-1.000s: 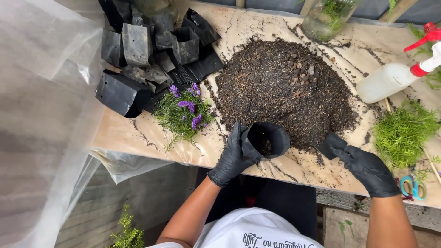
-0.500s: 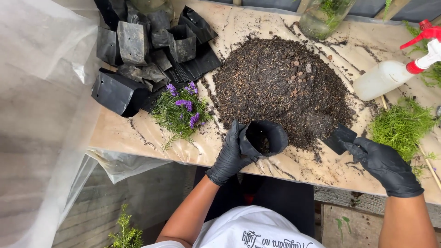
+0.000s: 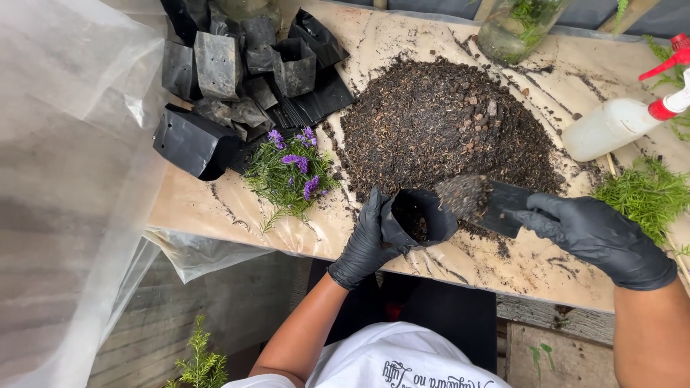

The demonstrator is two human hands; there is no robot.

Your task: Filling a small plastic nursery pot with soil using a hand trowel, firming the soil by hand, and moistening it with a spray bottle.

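the right hand (image 3: 600, 237), earlier empty-scooped by the soil pile (image 3: 445, 126), now grips a loaded scoop (image 3: 485, 205) at the bag (image 3: 417, 219), which the left hand (image 3: 366, 241) still grasps.

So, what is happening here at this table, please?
A person in black gloves is working with potting soil. The left hand holds a small black grow bag open on the table. The right hand brings a black scoop loaded with soil to its mouth. The soil heap lies just behind, with purple-flowered cuttings to the left.
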